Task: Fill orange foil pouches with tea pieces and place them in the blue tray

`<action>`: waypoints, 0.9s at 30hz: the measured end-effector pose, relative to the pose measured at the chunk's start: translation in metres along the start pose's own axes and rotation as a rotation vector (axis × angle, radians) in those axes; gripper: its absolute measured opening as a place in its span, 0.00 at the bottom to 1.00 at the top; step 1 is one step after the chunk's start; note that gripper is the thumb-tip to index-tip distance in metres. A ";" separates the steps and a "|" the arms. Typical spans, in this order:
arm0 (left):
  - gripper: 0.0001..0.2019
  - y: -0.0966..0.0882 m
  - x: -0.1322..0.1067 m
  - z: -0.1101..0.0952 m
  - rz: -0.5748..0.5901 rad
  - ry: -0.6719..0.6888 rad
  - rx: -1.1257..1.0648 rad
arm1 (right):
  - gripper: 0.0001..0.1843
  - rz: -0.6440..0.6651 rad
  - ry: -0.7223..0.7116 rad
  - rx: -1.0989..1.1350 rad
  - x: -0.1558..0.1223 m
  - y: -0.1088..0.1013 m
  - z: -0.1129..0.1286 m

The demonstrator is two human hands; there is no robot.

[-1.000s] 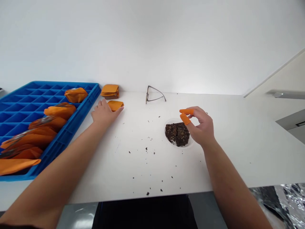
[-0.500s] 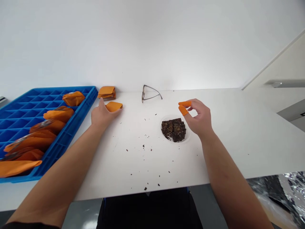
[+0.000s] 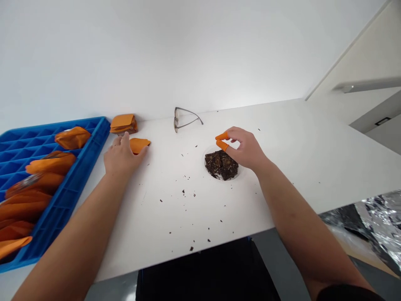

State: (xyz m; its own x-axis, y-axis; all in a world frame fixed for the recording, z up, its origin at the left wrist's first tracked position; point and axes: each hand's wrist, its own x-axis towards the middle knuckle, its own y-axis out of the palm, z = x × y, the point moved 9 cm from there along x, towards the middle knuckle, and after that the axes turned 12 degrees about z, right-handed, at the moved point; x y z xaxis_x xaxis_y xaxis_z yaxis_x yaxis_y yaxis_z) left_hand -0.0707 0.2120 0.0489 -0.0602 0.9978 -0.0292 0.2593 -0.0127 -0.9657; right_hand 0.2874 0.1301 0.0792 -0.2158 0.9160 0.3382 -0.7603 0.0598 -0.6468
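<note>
My left hand lies on the white table with its fingers on a single orange paper, close to a small stack of orange papers. My right hand hovers just above a clear dish of dark brown chunks. Orange finger cots cover its thumb and forefinger, which are pinched close together. I cannot make out anything between them.
A blue compartment tray at the left holds several orange wrapped bundles. A pair of glasses lies by the wall. Dark crumbs are scattered over the table's middle and front edge. Crumpled silver foil shows below at the right.
The view has swung, so everything sits further left and tilted. My right hand has come down closer over the dish. My left hand stays on the orange paper.
</note>
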 end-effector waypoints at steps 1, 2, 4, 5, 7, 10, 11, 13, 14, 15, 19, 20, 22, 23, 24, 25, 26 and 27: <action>0.45 0.000 -0.002 -0.003 0.004 0.002 0.018 | 0.06 0.010 0.014 0.002 0.000 0.001 -0.002; 0.45 0.000 -0.003 -0.006 0.007 -0.001 0.048 | 0.06 0.012 0.026 0.004 0.000 0.001 -0.004; 0.46 0.004 -0.005 -0.010 0.034 -0.019 0.117 | 0.07 0.007 0.043 0.005 0.001 -0.001 -0.008; 0.47 0.007 -0.005 -0.010 0.057 -0.034 0.151 | 0.07 0.004 0.049 0.004 0.001 -0.001 -0.009; 0.50 0.013 -0.005 -0.006 0.109 -0.084 0.202 | 0.08 0.009 0.056 -0.004 0.002 -0.001 -0.011; 0.54 0.017 -0.003 0.005 0.142 -0.148 0.213 | 0.11 0.026 0.056 -0.018 0.001 0.003 -0.012; 0.54 0.016 -0.002 0.007 0.142 -0.160 0.215 | 0.13 0.027 0.056 -0.023 0.000 0.004 -0.012; 0.54 0.014 0.000 0.010 0.138 -0.172 0.220 | 0.15 0.013 0.061 -0.030 -0.002 0.003 -0.011; 0.53 0.012 0.001 0.011 0.138 -0.174 0.222 | 0.15 -0.002 0.062 -0.023 -0.003 0.001 -0.010; 0.52 0.011 0.003 0.011 0.137 -0.175 0.225 | 0.14 -0.014 0.060 -0.006 -0.004 -0.002 -0.008; 0.49 0.009 0.008 0.012 0.117 -0.180 0.240 | 0.12 0.071 0.023 0.022 0.000 -0.012 0.006; 0.48 0.009 0.009 0.012 0.102 -0.181 0.250 | 0.12 0.135 0.020 -0.016 0.003 -0.012 0.010; 0.46 0.008 0.011 0.011 0.055 -0.168 0.273 | 0.14 0.290 0.040 -0.106 0.009 -0.009 0.012; 0.45 0.007 0.011 0.009 0.026 -0.153 0.278 | 0.16 0.369 0.061 -0.139 0.011 -0.006 0.011; 0.45 0.005 0.010 0.007 -0.005 -0.136 0.278 | 0.17 0.434 0.081 -0.159 0.013 -0.003 0.008; 0.44 0.004 0.009 0.005 -0.037 -0.120 0.272 | 0.17 0.478 0.090 -0.167 0.014 -0.001 0.006; 0.43 0.002 0.007 0.003 -0.068 -0.107 0.261 | 0.17 0.500 0.083 -0.169 0.015 0.002 0.004; 0.41 0.001 0.005 0.000 -0.091 -0.094 0.246 | 0.16 0.501 0.059 -0.164 0.016 0.004 0.003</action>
State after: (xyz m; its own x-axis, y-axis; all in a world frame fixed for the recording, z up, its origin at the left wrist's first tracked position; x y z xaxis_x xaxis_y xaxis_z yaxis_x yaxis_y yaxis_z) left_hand -0.0708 0.2171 0.0476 -0.1642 0.9852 0.0482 0.0075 0.0501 -0.9987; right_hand 0.2786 0.1435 0.0841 -0.4893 0.8688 -0.0759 -0.4663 -0.3342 -0.8191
